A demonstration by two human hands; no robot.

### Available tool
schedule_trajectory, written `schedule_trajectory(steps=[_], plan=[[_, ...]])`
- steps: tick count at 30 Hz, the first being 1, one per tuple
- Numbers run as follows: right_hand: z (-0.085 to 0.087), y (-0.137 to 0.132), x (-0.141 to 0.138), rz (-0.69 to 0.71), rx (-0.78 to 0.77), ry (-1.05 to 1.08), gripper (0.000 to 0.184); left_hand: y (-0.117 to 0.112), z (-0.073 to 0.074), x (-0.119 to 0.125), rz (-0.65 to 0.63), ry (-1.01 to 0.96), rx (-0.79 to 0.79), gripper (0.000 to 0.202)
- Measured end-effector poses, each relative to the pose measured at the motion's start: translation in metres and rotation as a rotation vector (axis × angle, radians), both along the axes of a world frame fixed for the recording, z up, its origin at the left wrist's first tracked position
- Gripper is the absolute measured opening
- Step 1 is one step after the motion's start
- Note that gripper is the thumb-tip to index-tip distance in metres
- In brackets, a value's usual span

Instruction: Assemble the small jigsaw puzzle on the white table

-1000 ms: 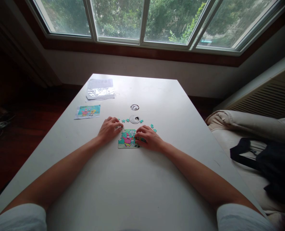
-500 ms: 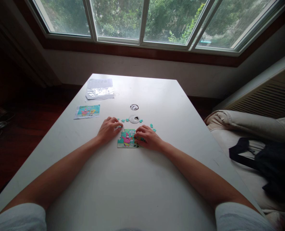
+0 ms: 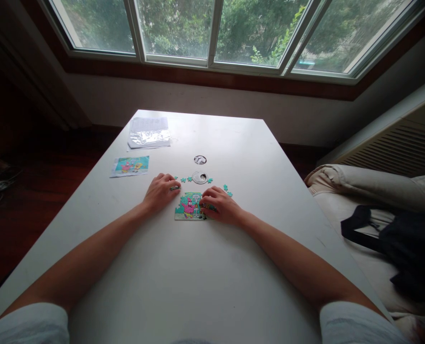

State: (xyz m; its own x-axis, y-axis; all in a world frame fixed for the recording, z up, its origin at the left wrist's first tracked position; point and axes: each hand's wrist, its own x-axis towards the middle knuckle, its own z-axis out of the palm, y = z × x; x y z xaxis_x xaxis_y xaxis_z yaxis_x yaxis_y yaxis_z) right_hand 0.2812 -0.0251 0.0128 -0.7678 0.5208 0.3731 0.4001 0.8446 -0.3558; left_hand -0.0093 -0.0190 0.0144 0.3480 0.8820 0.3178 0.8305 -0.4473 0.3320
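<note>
A partly assembled jigsaw puzzle (image 3: 188, 210) with a pink cartoon figure on a green ground lies flat on the white table. My right hand (image 3: 221, 204) rests over its right side, fingers bent and a little apart, hiding that part of the picture. Left of the puzzle's upper edge is my left hand (image 3: 161, 191), its thumb and fingers closed round a small green puzzle piece (image 3: 175, 188). Several loose teal pieces (image 3: 190, 179) lie in a row beyond the puzzle, and a few more teal pieces (image 3: 228, 191) lie beyond my right hand.
Two round metallic-looking discs, a nearer one (image 3: 200, 177) and a farther one (image 3: 200, 160), lie past the puzzle. A printed picture sheet (image 3: 131, 165) and papers with a clear plastic sleeve (image 3: 149, 133) are at the left. Beside the table at right sits a dark bag (image 3: 406, 243) on pale cushions.
My left hand has shifted slightly left, away from the puzzle's upper left corner, with the small green piece at its fingertips. My right hand stays on the puzzle.
</note>
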Motion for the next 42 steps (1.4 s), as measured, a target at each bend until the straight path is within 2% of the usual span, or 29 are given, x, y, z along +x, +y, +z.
schedule_trajectory(steps=[10, 16, 20, 26, 32, 38, 42], plan=[[0.000, 0.000, 0.001, -0.001, -0.004, -0.002, 0.016, -0.003, 0.005, 0.003, -0.012, -0.014, 0.008, 0.010], [-0.001, 0.000, 0.001, 0.001, -0.006, 0.003, 0.017, -0.004, 0.003, 0.003, -0.009, -0.124, -0.003, 0.024], [-0.002, 0.001, 0.001, 0.000, -0.013, 0.003, 0.017, -0.006, 0.005, 0.005, -0.006, -0.228, 0.010, 0.025], [-0.002, 0.001, 0.002, 0.005, -0.013, 0.002, 0.017, -0.010, 0.012, 0.010, 0.021, -0.426, -0.077, 0.018], [-0.003, 0.000, 0.002, 0.005, -0.016, 0.000, 0.016, -0.007, 0.005, 0.008, 0.149, -0.537, -0.184, 0.014], [-0.003, 0.000, 0.001, 0.000, -0.022, -0.005, 0.016, -0.010, 0.004, 0.013, 0.145, -0.662, -0.298, 0.020], [-0.003, 0.001, 0.001, -0.001, -0.017, -0.007, 0.015, -0.013, 0.007, 0.017, 0.121, -0.620, -0.290, 0.024]])
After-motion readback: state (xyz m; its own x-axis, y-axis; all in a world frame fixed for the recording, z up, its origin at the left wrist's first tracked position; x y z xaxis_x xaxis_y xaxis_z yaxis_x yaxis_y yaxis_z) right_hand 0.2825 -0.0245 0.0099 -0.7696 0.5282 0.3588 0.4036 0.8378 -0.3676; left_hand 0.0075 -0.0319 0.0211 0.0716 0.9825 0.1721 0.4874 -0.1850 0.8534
